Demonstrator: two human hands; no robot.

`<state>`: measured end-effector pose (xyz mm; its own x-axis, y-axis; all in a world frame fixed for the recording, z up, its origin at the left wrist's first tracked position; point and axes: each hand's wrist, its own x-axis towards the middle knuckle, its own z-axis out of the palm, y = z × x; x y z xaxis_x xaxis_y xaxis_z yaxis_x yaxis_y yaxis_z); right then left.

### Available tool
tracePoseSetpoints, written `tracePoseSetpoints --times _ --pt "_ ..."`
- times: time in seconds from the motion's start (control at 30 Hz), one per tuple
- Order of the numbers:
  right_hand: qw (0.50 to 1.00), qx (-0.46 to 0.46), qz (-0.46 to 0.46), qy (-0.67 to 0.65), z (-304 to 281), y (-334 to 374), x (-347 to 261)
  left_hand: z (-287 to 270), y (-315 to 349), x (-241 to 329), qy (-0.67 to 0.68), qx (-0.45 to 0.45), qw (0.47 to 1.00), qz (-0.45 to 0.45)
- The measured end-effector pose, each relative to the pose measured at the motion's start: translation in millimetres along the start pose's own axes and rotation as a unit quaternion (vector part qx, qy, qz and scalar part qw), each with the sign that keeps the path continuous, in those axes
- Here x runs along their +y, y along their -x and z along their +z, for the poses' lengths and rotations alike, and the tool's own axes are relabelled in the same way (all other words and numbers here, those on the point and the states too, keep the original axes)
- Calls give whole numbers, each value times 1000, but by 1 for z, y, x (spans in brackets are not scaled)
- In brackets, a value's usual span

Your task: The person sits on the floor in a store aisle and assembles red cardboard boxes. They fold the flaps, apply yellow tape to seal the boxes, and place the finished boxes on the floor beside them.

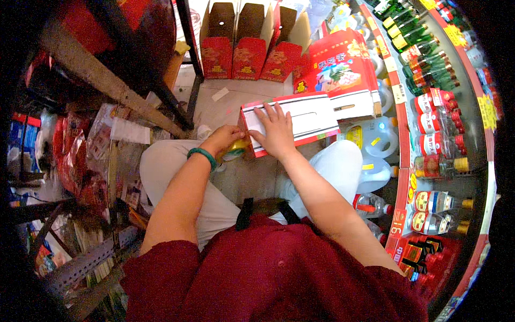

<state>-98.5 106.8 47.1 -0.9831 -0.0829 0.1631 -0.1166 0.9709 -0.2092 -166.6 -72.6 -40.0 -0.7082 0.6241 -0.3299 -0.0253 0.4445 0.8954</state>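
Note:
A red and white carton lies slantwise in front of my knees, its white side with a slot line facing up. My right hand rests flat on the carton's left part, fingers spread. Beside the carton's left end my left hand is closed, fingertips pinched together close to the carton's edge. Under those fingers is a small, shiny yellowish roll, partly hidden by the hand; its exact kind cannot be made out. A green bangle circles my left wrist.
Open red boxes stand in a row at the far side. Flattened red cartons lie right of them. Large clear jugs line the right, below a shelf of bottles. A metal frame and bagged goods crowd the left.

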Motion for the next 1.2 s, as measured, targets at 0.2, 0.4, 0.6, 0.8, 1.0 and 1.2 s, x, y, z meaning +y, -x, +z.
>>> tracePoseSetpoints --times 0.2,0.4,0.6,0.8,1.0,1.2 --pt "999 -43 11 -19 1 -3 -7 -3 15 -2 106 -20 994 -16" --pt "997 -42 15 -59 -29 15 14 -6 10 22 26 -73 995 -65" --pt "992 29 71 -104 -40 28 40 -3 11 5 68 -43 994 -67" --pt "917 355 171 65 -124 61 208 -3 18 9 53 -41 995 -79" --pt "881 204 400 146 -227 134 325 -2 15 14 110 -69 989 -77" --pt "915 31 337 220 -231 134 364 -4 12 3 52 -58 996 -41"
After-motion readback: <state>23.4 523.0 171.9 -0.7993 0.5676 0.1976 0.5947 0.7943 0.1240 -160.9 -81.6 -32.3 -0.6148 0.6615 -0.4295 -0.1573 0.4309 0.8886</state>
